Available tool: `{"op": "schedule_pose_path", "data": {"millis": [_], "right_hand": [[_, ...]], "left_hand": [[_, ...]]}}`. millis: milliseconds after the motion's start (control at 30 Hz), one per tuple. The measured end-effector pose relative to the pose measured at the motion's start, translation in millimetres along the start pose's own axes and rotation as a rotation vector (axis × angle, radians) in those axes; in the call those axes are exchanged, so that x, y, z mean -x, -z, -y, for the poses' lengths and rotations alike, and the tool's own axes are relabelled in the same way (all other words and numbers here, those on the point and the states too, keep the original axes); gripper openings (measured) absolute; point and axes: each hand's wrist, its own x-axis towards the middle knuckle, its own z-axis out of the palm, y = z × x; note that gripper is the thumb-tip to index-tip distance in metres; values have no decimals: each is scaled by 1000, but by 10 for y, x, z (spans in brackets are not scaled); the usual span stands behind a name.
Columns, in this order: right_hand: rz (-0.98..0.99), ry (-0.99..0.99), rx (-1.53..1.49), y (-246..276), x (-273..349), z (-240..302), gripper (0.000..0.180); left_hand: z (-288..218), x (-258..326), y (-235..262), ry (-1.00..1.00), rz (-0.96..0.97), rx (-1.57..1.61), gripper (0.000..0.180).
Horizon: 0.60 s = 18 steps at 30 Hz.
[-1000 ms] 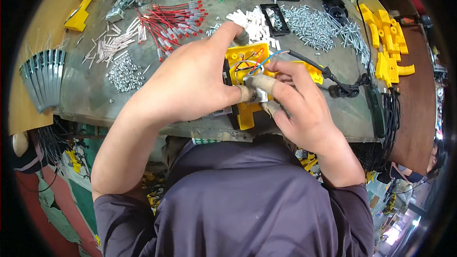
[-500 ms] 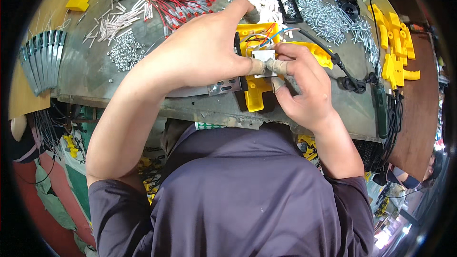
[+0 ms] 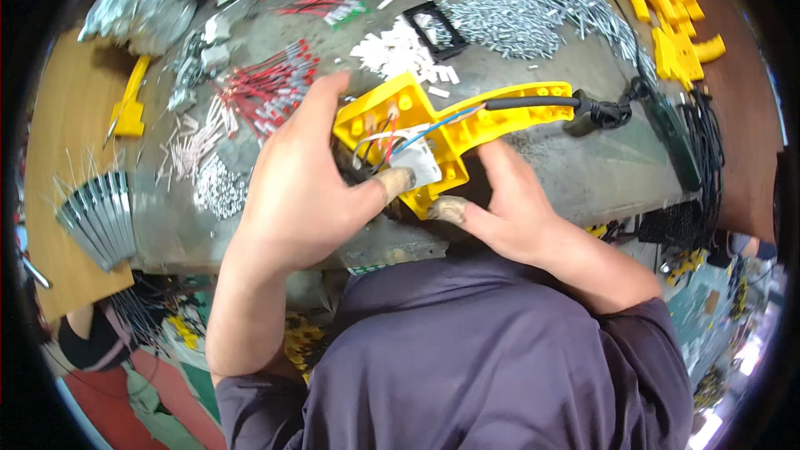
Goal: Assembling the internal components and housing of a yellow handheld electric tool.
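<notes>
One yellow casing [image 3: 454, 150] held between the left hand [image 3: 304, 171] and the right hand [image 3: 517, 200], over the worktop [image 3: 575, 158].
The left grasps its wired end, thumb against the white block [image 3: 423, 165]; the right grips the near side, thumb at the edge, below the handle [image 3: 500, 127] carrying a black cable [image 3: 533, 103].

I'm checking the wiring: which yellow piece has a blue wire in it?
The yellow housing held by the left hand and right hand; a blue wire crosses its inside. The yellow pieces at far left and right show none.
</notes>
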Motion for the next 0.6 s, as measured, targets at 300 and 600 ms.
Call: {"op": "schedule_pose_path", "data": {"millis": [300,600], "right_hand": [[32,-29,-474,-193,-44,-149,38],[-163,-6,-236,-225,6,-81,22]], "left_hand": [[24,53,-64,-152,-62,2,79],[-63,105,-127,-237,-166,-178,83]]}}
